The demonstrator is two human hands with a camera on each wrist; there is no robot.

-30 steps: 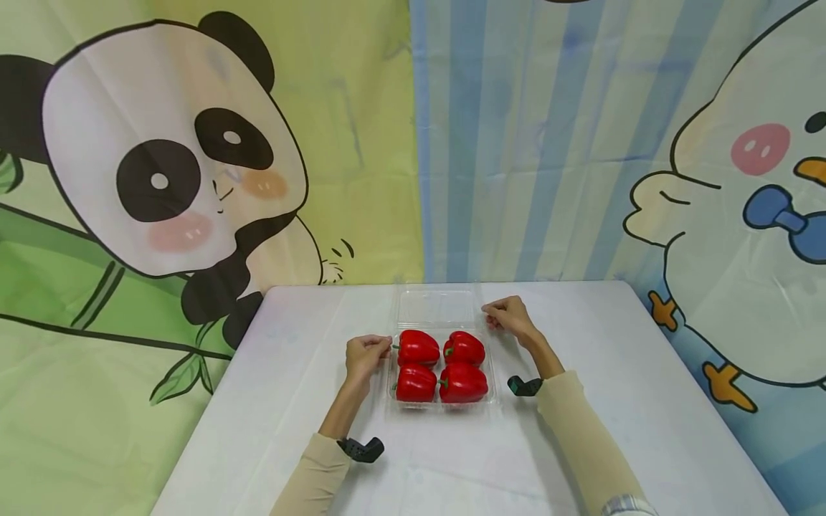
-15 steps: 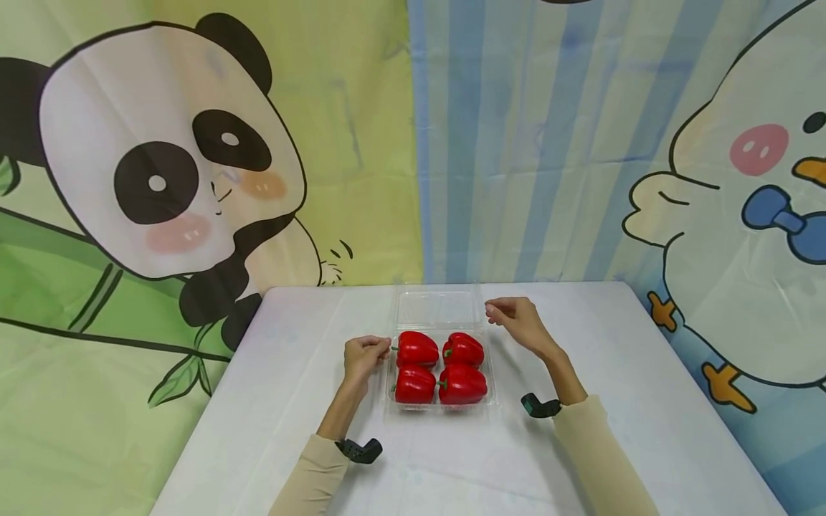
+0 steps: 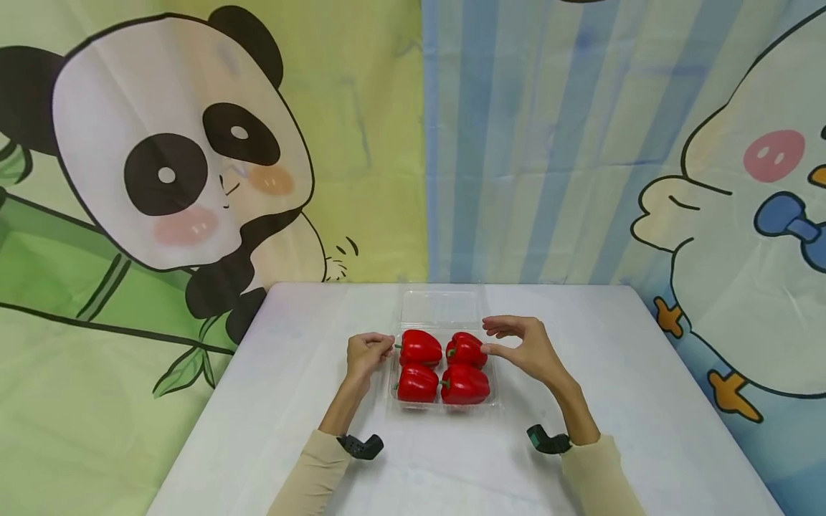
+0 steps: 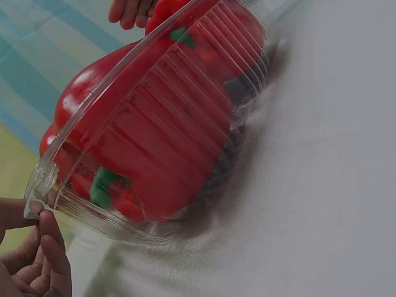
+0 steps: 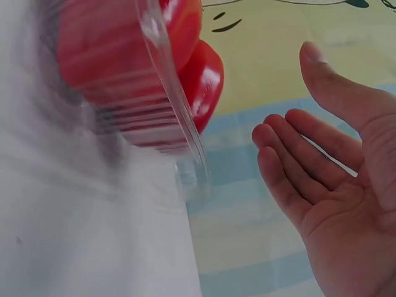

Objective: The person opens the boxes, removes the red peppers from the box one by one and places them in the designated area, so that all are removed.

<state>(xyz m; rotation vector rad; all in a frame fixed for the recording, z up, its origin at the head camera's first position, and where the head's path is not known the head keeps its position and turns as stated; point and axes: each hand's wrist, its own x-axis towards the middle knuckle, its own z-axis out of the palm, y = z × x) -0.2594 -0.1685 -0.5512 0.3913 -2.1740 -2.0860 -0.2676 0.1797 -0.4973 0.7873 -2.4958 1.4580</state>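
Note:
A clear plastic clamshell box (image 3: 474, 406) holds several red bell peppers (image 3: 466, 385) with green stems. Its transparent lid (image 3: 441, 308) lies folded back on the far side. My left hand (image 3: 368, 352) pinches the box's rim at the left with thumb and forefinger; the left wrist view shows the pinched rim corner (image 4: 34, 207) up close. To the right, my right hand (image 3: 532, 347) hovers with fingers extended and thumb apart, near the far-right pepper (image 3: 466, 350). In the right wrist view its palm (image 5: 340, 229) shows nothing held.
A white-covered table (image 3: 445, 466) carries the box near its far edge. Behind stands a backdrop cloth with a panda (image 3: 174, 158) at left and a white bird (image 3: 742, 287) at right. Each wrist wears a black camera mount (image 3: 548, 440).
My right hand has left the lid's right edge, drawn back toward me and spread its thumb and fingers. The left hand stays at the box's rim; the view has shifted slightly.

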